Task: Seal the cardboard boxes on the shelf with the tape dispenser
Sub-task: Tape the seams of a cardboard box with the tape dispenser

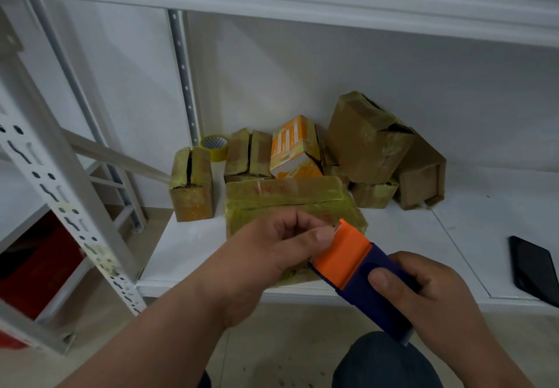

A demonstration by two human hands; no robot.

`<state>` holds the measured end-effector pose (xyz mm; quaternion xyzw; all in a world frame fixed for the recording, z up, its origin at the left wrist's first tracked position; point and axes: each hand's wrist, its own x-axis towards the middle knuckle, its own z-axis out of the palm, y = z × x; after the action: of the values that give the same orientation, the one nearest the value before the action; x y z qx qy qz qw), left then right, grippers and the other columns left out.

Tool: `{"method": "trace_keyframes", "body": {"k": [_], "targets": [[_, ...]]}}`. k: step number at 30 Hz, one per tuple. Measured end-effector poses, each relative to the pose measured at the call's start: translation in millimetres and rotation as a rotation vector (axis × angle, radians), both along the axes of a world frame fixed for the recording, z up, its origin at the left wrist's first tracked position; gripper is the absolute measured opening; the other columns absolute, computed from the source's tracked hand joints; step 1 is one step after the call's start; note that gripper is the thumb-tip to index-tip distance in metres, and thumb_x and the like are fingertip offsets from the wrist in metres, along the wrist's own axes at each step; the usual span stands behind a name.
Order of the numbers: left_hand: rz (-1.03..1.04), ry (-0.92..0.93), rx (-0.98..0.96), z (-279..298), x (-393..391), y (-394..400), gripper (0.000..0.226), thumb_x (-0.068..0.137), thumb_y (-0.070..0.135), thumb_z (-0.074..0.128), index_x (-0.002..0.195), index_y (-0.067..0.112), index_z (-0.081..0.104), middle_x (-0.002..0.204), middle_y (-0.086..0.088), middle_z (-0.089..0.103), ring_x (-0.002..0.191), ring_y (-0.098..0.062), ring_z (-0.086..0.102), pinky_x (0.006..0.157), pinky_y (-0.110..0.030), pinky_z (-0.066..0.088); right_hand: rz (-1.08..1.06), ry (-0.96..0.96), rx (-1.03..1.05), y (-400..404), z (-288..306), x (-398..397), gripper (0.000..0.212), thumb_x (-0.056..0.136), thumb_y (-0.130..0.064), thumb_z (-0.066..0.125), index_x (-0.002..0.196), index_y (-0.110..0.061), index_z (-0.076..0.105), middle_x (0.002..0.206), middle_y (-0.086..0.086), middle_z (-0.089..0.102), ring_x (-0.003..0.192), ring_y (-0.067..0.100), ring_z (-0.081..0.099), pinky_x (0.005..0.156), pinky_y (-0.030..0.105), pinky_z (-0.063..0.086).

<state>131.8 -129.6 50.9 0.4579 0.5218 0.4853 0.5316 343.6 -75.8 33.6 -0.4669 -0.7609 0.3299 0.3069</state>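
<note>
My right hand (pixel 417 294) grips a purple tape dispenser (pixel 378 294) with an orange front part (pixel 348 254), held above the front edge of the white shelf (pixel 187 251). My left hand (pixel 287 245) pinches at the tip of the orange part, where the tape end sits. Right behind my hands lies a wide cardboard box (pixel 290 203) wrapped in yellowish tape. Farther back stand several small cardboard boxes, among them one with a split top (pixel 191 188), an orange-and-white one (pixel 298 148) and a large tilted one (pixel 367 139).
A roll of yellow tape (pixel 214 147) lies at the back by the shelf's upright (pixel 184 76). A black phone (pixel 535 269) lies at the shelf's right front. A perforated white post (pixel 60 188) stands at left, red items (pixel 39 269) below it. My knee (pixel 381 360) is under the dispenser.
</note>
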Motion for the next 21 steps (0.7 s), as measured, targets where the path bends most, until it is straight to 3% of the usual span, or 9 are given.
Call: {"method": "trace_keyframes", "body": {"k": [2,6,12,18,21], "targets": [[0.029,-0.026,-0.007,-0.7,0.8,-0.7,0.030,0.069,0.033,0.078,0.091,0.015,0.069,0.093,-0.006,0.070,0.084,-0.015,0.065,0.077,-0.027,0.053,0.006,-0.001,-0.006,-1.7,-1.6,-0.9,0.069,0.048,-0.093,0.048,0.072,-0.030,0.065,0.061,-0.005,0.066,0.049,0.004,0.057,0.045,0.011,0.040],[0.070,-0.055,-0.047,-6.8,-2.4,-1.2,0.028,0.063,0.030,0.076,0.085,0.015,0.069,0.087,-0.005,0.070,0.079,-0.016,0.066,0.074,-0.026,0.055,0.000,-0.031,-0.011,-4.8,-1.6,-3.7,0.083,0.045,-0.101,0.038,0.068,-0.026,0.066,0.065,-0.009,0.068,0.053,0.004,0.060,0.046,0.011,0.042],[0.061,-0.223,-0.050,-8.9,-5.2,-3.7,0.012,0.073,0.021,0.068,0.078,0.011,0.065,0.074,-0.005,0.066,0.067,-0.014,0.062,0.064,-0.025,0.053,0.001,-0.028,-0.010,-7.5,0.0,-5.0,0.081,0.047,-0.100,0.038,0.070,-0.027,0.066,0.066,-0.012,0.068,0.055,0.003,0.062,0.047,0.011,0.044],[0.093,-0.192,-0.083,-11.5,-7.2,-2.8,0.004,0.081,0.012,0.066,0.080,0.009,0.066,0.073,-0.006,0.066,0.065,-0.014,0.061,0.061,-0.025,0.053,0.013,-0.050,-0.022,-9.3,-1.6,-5.4,0.082,0.045,-0.101,0.039,0.070,-0.027,0.066,0.069,-0.009,0.069,0.056,0.005,0.062,0.048,0.013,0.045],[0.172,-0.093,-0.083,-14.2,-8.6,-1.8,0.013,0.091,0.009,0.061,0.080,0.011,0.067,0.072,-0.006,0.066,0.064,-0.014,0.061,0.060,-0.024,0.051,0.013,-0.074,-0.030,-10.4,-0.3,-6.9,0.081,0.045,-0.100,0.040,0.071,-0.028,0.066,0.070,-0.010,0.069,0.057,0.005,0.062,0.048,0.014,0.046]]}}
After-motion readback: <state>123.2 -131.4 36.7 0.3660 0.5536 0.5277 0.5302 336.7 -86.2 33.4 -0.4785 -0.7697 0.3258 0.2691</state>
